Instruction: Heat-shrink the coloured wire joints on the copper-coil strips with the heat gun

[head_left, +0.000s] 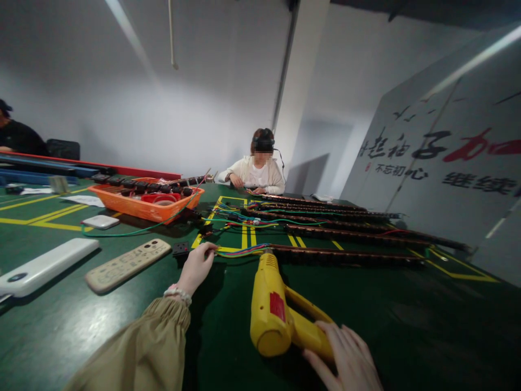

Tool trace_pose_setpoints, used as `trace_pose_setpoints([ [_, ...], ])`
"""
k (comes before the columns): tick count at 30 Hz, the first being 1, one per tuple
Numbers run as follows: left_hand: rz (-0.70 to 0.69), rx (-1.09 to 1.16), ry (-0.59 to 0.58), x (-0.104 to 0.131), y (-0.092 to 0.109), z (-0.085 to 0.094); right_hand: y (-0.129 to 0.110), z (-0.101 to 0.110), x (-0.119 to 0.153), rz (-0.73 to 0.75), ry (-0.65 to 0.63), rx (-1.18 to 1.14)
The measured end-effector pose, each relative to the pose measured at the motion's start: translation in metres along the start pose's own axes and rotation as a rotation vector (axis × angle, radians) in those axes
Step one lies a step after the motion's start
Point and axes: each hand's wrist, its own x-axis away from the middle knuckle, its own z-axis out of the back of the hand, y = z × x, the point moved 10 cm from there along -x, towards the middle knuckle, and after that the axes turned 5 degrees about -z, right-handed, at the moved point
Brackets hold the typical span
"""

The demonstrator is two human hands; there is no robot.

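Note:
A yellow heat gun [268, 309] with a red label lies in front of me, its nozzle pointing away at a bundle of coloured wires [240, 252]. My right hand [345, 353] is wrapped round its handle. On the left, my left hand [198, 267] pinches the end of the wire bundle with closed fingers, beside a small black connector block [180, 251]. The wires run right to a long dark strip [345, 256] lying on the green table [236, 331]. The nozzle tip is right at the wires near the strip's left end.
More dark strips [325, 221] with wires lie behind. An orange basket [142, 205] holds dark parts and a red roll. A beige remote [128, 266], a white power bank [49, 266] and a small white box [100, 221] are at left. A person [258, 168] sits opposite, another person [18, 133] far left.

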Motion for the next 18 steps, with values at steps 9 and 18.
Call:
trace_pose_setpoints([
  [9,0.011,-0.086,-0.095,0.002,-0.002,-0.008,0.012,-0.02,0.009,0.019,-0.103,0.069],
  [18,0.054,-0.12,-0.124,0.004,-0.003,-0.008,0.013,-0.024,0.004,-0.07,-0.249,-0.066],
])
